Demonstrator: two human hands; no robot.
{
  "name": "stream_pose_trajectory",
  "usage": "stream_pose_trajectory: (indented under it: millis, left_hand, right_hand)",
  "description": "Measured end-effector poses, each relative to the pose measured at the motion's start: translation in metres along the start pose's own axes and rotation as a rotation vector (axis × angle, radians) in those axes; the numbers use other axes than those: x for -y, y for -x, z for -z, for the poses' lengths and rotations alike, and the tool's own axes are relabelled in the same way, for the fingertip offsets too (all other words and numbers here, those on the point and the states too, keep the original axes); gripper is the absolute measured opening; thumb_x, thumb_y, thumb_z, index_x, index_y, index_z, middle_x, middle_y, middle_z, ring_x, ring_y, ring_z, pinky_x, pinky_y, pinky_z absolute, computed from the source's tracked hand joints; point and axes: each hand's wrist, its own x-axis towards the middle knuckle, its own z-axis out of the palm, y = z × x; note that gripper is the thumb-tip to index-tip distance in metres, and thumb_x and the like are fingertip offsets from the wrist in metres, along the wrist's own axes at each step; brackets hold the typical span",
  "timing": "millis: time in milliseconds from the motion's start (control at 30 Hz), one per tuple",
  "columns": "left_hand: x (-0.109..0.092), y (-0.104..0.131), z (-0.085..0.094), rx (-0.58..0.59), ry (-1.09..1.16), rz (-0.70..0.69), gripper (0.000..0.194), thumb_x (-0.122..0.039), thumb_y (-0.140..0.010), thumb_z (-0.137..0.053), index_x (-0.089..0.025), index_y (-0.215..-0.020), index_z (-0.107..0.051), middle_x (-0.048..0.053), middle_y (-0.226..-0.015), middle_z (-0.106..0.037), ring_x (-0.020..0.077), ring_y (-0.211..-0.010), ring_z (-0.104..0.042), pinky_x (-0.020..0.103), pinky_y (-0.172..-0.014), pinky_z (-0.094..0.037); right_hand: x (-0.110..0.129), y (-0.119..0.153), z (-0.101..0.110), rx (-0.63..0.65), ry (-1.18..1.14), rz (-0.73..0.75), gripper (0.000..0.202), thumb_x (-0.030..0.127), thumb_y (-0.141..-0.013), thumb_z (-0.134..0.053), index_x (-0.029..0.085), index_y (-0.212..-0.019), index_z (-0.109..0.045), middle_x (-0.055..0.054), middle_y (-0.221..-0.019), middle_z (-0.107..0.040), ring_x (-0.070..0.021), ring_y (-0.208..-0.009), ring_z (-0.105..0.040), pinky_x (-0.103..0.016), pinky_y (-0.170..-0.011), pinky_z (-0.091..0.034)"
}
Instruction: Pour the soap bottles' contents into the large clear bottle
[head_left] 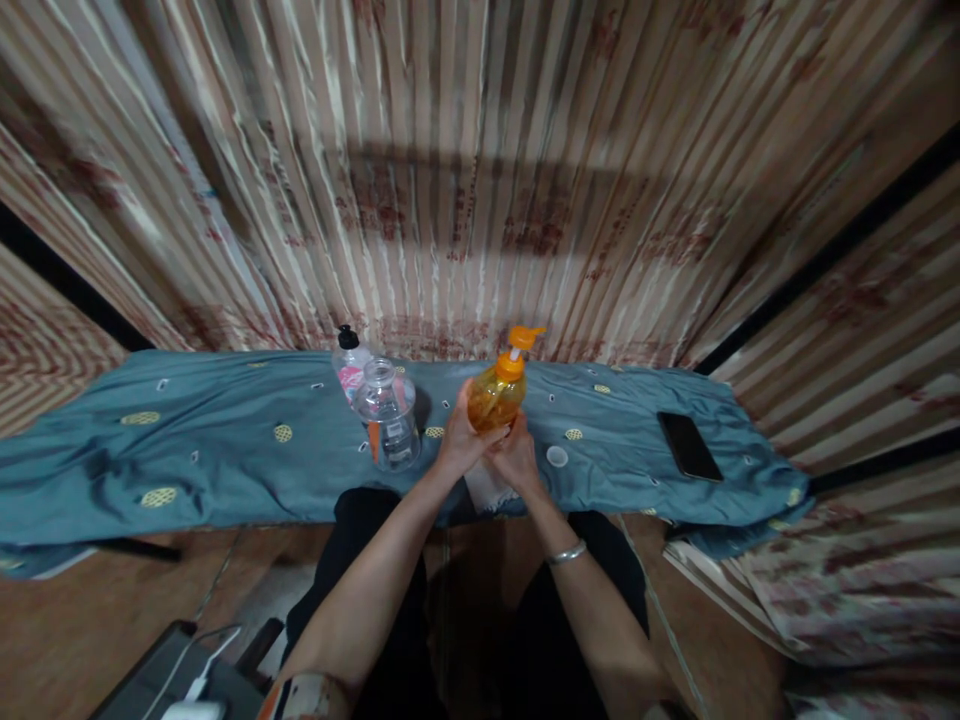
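An amber pump bottle (496,398) with an orange pump head is held above the near middle of the cloth-covered table (232,440), tilted to the right. Wrapped round its left side and lower part is my left hand (463,436). My right hand (514,452) is closed at the bottle's base, its fingers partly hidden. Beneath my hands lies a whitish cloth or tissue (491,492). To the left stands a clear, open-necked bottle (390,425), with a black-capped bottle with a pink label (349,362) just behind it. A small round white cap (556,456) lies right of my right hand.
A dark phone (688,446) lies on the table's right side. Striped curtains (465,180) hang behind and at both sides, with black poles (832,250) in front. At lower left, a dark surface carries a white charger (193,709) and cable.
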Motion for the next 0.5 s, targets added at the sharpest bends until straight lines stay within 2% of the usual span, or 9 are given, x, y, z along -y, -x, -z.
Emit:
stream_pose_trajectory:
  millis: [67,133,300,500]
  left_hand:
    - [0.006,-0.002,0.002,-0.028,-0.025,-0.020,0.108,-0.035,-0.062,-0.091,-0.020,-0.153,-0.035,0.017,-0.161,-0.044,0.0345,-0.151,-0.043,0.052,-0.126,-0.036]
    - [0.012,0.000,0.008,-0.035,-0.046,-0.031,0.104,-0.035,-0.065,-0.090,-0.021,-0.153,-0.035,0.017,-0.164,-0.040,0.0347,-0.155,-0.037,0.054,-0.128,-0.030]
    - [0.020,0.015,0.022,0.075,-0.071,-0.013,0.074,-0.026,-0.077,-0.080,-0.023,-0.145,-0.050,0.013,-0.149,-0.060,0.0306,-0.143,-0.054,0.055,-0.125,-0.038]
    - [0.022,0.030,0.026,0.232,-0.144,0.002,0.062,-0.021,-0.077,-0.078,-0.021,-0.137,-0.060,0.014,-0.145,-0.064,0.0293,-0.138,-0.059,0.053,-0.123,-0.041]
  right_hand:
    - [-0.006,-0.011,0.006,-0.025,0.034,-0.051,0.038,0.035,-0.099,-0.068,0.019,-0.133,-0.061,-0.010,-0.131,-0.066,-0.0261,-0.107,-0.070,-0.048,-0.090,-0.061]
    - [-0.012,-0.025,0.016,-0.052,0.068,-0.102,0.038,0.036,-0.099,-0.068,0.019,-0.132,-0.062,-0.010,-0.131,-0.067,-0.0259,-0.107,-0.070,-0.047,-0.089,-0.061]
    - [-0.028,-0.064,0.045,-0.149,0.157,-0.205,0.038,0.036,-0.099,-0.068,0.019,-0.133,-0.062,-0.010,-0.132,-0.066,-0.0266,-0.109,-0.069,-0.048,-0.091,-0.060]
    - [-0.046,-0.097,0.071,-0.238,0.255,-0.320,0.039,0.036,-0.099,-0.069,0.020,-0.133,-0.062,-0.010,-0.134,-0.065,-0.0273,-0.111,-0.069,-0.049,-0.092,-0.060]
